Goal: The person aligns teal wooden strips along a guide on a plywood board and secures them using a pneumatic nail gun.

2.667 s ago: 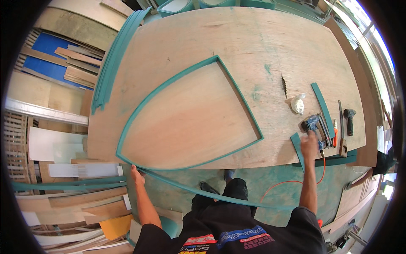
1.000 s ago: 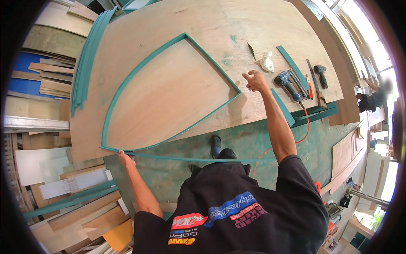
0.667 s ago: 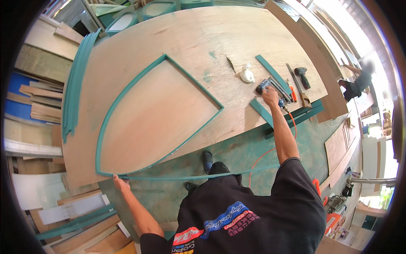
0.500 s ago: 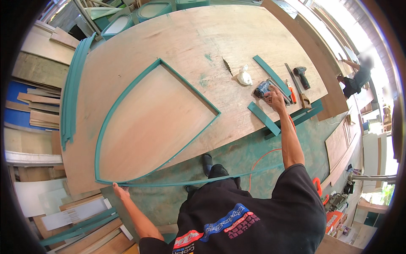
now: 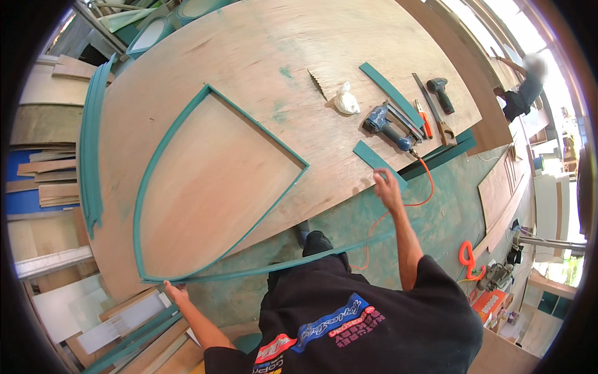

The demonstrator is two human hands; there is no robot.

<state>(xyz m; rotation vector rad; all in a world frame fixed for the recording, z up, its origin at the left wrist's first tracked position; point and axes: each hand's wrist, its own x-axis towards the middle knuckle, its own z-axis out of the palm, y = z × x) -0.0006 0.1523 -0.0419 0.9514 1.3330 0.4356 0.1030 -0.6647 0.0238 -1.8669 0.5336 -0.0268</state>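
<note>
My left hand is closed on a long thin teal wooden strip, near the lower corner of a teal frame. The strip bows out past the table edge, and its far end is blurred below my right arm. My right hand hangs near the table's front edge with nothing in it, its fingers loosely bent and apart. Close to it lies a short teal board. Beyond that, a blue nail gun rests on its side, joined to an orange air hose. The pointed, curved teal frame lies flat on the plywood tabletop.
Around the nail gun are a teal slat, red pliers, a handsaw, a black drill, a white bag and a dark serrated blade. Teal strips line the left edge. A person stands far right.
My right hand has let go of the nail gun and drawn back toward me. The gun now lies on the table. My left hand still holds the strip, and the view has shifted slightly.
</note>
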